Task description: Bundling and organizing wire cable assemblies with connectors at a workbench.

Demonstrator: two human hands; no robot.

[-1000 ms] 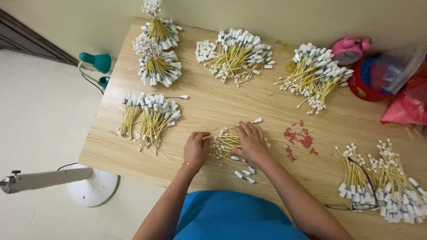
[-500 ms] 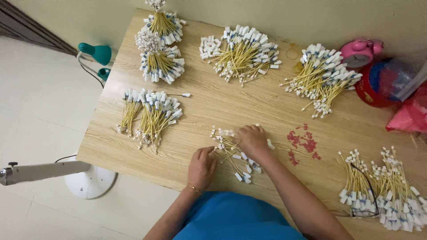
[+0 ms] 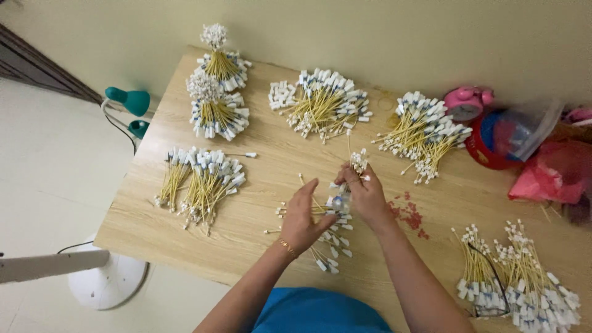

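A small bunch of yellow sticks [image 3: 345,188] gets pinched in the right hand [image 3: 369,197] at frame centre, long axis upright-ish, while the half-open, empty left hand [image 3: 303,217] is kept just left, above the loose pile [image 3: 324,237].

open wood between the swab piles [image 3: 206,179], red container [image 3: 493,145] crowding the table's [image 3: 259,228] right edge
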